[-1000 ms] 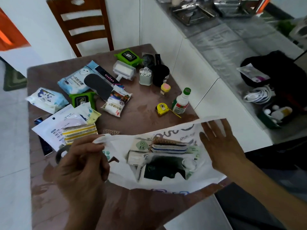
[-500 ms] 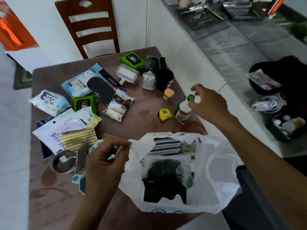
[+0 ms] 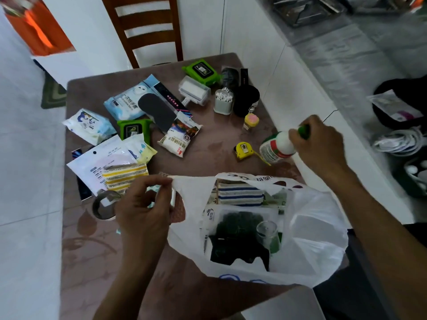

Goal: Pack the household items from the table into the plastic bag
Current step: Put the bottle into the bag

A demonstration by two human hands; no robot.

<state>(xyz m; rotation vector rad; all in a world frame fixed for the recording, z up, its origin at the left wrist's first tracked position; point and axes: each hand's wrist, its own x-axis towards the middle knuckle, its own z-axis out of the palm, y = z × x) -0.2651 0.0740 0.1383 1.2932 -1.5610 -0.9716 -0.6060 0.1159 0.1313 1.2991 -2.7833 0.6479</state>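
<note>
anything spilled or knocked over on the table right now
Only the white bottle near the table's right edge leans sharply, because the right hand grips its green cap. The left hand holds the plastic bag open. The tabletop shows mottled glossy patches; wetness can't be confirmed.

It looked like a kitchen in a home, because a brown table (image 3: 208, 162) with a wooden chair (image 3: 147, 31) stood by white cupboards (image 3: 265, 54) under a grey counter (image 3: 360, 49) that held metal trays (image 3: 307, 8), and the floor (image 3: 27, 181) was white tile.
</note>
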